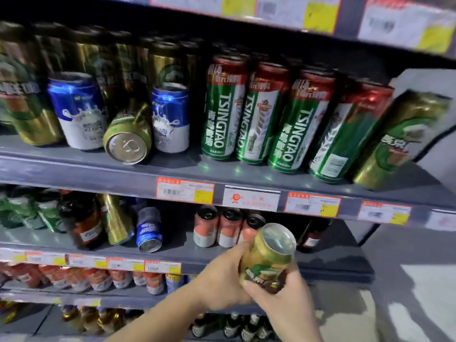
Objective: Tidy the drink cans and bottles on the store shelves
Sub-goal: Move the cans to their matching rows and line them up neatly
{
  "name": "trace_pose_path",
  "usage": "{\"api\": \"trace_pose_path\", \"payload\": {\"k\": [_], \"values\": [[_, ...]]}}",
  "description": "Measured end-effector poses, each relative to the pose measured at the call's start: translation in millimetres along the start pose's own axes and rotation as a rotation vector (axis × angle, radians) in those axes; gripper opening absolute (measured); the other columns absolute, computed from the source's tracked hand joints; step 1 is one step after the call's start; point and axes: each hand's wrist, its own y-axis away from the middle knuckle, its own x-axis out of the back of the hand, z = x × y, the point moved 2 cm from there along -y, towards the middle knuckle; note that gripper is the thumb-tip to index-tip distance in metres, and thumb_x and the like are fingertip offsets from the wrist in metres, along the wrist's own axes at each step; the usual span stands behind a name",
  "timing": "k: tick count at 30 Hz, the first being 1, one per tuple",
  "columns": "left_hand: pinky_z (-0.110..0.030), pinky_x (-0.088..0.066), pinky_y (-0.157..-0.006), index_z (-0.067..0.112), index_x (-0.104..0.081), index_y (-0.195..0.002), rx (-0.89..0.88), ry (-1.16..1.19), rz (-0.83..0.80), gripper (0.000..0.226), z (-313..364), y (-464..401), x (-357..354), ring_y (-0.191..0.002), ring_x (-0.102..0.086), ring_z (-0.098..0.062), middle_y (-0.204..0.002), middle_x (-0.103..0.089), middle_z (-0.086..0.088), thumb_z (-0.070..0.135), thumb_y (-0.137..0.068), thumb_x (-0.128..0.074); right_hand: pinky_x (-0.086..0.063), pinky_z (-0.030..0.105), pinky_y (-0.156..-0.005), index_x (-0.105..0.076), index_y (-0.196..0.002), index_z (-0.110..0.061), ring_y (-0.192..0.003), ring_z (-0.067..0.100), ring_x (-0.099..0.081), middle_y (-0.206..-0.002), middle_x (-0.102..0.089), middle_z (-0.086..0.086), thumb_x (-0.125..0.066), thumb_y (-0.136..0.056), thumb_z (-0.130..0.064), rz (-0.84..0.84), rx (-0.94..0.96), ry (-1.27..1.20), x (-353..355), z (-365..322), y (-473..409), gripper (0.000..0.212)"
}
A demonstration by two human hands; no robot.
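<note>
**Both hands on one gold can, below the Tsingtao shelf**

Left hand (pixel 222 275) and right hand (pixel 281 297) both wrapped around a gold can (pixel 267 257); each grip clamped on it, fingers curled round the body. Can is tilted, silver top facing up toward the camera, held in the air in front of the second shelf (pixel 187 255), not touching it.

Just behind the can: three pink-and-white cans (pixel 204 228) upright on that shelf. Further left on the same level, a blue can (pixel 149 230) and a tall gold can (pixel 118 218), both leaning.

Shelf above (pixel 98 166): row of tall green Tsingtao cans (pixel 219 107) upright, side by side. Left of them two blue-and-white cans (pixel 79 109), with a gold can on its side (pixel 127 139) between them, base facing out. Far right, another gold can (pixel 399 141) leaning against the green row. Price tags (pixel 185 191) along the shelf edge, text blurred.
</note>
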Motion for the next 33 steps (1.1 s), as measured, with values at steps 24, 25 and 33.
{"api": "trace_pose_path", "payload": {"k": [24, 25, 33], "values": [[-0.037, -0.057, -0.082, 0.027, -0.051, -0.112, -0.036, -0.041, 0.535, 0.064, 127, 63, 175, -0.096, -0.068, -0.008, -0.1, -0.072, 0.01, 0.036, -0.057, -0.085, -0.058, 0.027, -0.071, -0.054, -0.112, -0.057, -0.089, 0.004, -0.07, -0.099, -0.07, -0.029, -0.072, -0.058, -0.064, -0.355, 0.59, -0.11, -63, -206, -3, 0.057], [-0.035, -0.057, -0.081, 0.029, -0.051, -0.112, -0.031, -0.051, 0.563, 0.063, 128, 70, 190, -0.095, -0.068, -0.006, -0.1, -0.071, 0.012, 0.035, -0.06, -0.086, -0.056, 0.021, -0.073, -0.054, -0.113, -0.055, -0.092, -0.001, -0.069, -0.1, -0.07, -0.029, -0.072, -0.059, -0.064, -0.381, 0.617, -0.12, -79, -216, -3, 0.057], [-0.025, -0.056, -0.075, 0.026, -0.054, -0.112, -0.048, -0.111, 0.74, 0.064, 123, 119, 292, -0.091, -0.068, -0.003, -0.098, -0.071, 0.013, 0.038, -0.059, -0.088, -0.055, 0.031, -0.086, -0.059, -0.118, -0.046, -0.101, 0.002, -0.066, -0.108, -0.07, -0.02, -0.072, -0.064, -0.059, -0.464, 0.713, -0.173, -174, -278, -5, 0.058]]}}
